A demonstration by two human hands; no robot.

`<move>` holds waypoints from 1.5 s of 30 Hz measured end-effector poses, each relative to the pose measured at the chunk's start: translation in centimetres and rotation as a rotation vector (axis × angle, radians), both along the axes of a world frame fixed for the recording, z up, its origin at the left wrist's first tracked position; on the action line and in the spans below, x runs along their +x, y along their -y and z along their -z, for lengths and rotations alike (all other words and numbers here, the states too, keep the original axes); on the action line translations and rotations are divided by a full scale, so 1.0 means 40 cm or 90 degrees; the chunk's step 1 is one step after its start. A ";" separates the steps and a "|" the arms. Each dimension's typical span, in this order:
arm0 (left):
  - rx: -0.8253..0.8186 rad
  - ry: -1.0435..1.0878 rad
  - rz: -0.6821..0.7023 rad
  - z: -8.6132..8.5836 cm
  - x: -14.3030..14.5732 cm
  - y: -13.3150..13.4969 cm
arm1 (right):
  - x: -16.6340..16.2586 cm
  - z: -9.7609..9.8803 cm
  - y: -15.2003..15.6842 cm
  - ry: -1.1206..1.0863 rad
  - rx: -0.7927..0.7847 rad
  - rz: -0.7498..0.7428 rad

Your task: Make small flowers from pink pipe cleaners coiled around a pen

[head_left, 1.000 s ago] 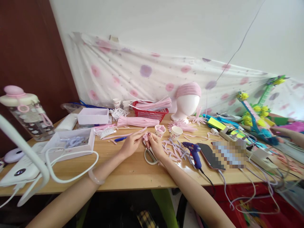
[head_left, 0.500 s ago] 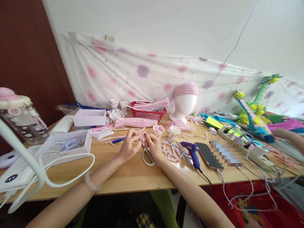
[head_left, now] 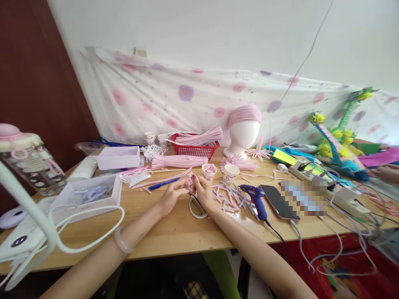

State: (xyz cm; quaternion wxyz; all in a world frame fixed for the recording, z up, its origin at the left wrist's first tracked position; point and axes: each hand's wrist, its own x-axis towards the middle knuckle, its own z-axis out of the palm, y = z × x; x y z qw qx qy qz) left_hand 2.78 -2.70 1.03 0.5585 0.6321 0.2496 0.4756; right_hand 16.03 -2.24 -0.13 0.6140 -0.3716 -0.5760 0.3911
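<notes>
My left hand [head_left: 171, 197] and my right hand [head_left: 203, 193] meet above the middle of the table, fingers closed. Between their fingertips they hold a small pink fuzzy piece [head_left: 188, 181], partly hidden by the fingers; its exact form is too small to tell. Below my right hand lie scissors [head_left: 198, 212], their pale handle loops showing. Just behind that hand is a paper cup [head_left: 208, 176] with pink pieces inside, beside a second paper cup [head_left: 231, 173]. Cut pink and lilac fuzzy stems [head_left: 227, 197] lie to the right. A blue pen [head_left: 163, 184] lies beyond my left hand.
A blue glue gun [head_left: 255, 198] and a phone [head_left: 279, 202] lie on the right, with cables and power strips. At the back stand a red basket [head_left: 195, 150] and a white foam head [head_left: 243, 135]. White boxes [head_left: 118, 157] are left. Another person's hand [head_left: 386, 172] shows far right.
My left hand has lowered slightly and its fingers have come closer to my right hand around the pink piece. The view has shifted a little.
</notes>
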 end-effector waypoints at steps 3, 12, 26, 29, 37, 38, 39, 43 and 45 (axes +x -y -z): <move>-0.051 0.041 0.034 0.005 0.014 0.005 | 0.004 0.004 -0.009 -0.017 -0.010 0.005; -0.089 0.085 0.065 -0.026 0.001 0.002 | 0.000 0.007 -0.008 -0.052 -0.036 -0.054; -0.139 0.114 0.079 -0.013 -0.021 -0.026 | 0.012 -0.013 -0.005 -0.061 0.026 -0.164; -0.152 0.108 0.070 -0.010 -0.025 -0.028 | 0.022 -0.013 -0.013 -0.052 0.016 -0.179; -0.012 0.012 -0.108 -0.022 -0.043 -0.033 | 0.027 -0.008 -0.018 -0.035 -0.031 -0.217; 0.021 0.000 -0.143 -0.027 -0.047 -0.032 | 0.027 -0.010 -0.017 -0.034 -0.036 -0.221; 0.053 -0.014 -0.172 -0.032 -0.051 -0.030 | 0.028 -0.012 -0.016 -0.034 -0.040 -0.223; 0.149 -0.065 -0.217 -0.042 -0.056 -0.024 | 0.032 -0.017 -0.016 -0.035 -0.050 -0.227; 0.171 -0.077 -0.226 -0.040 -0.053 -0.024 | 0.034 -0.018 -0.017 -0.028 -0.057 -0.232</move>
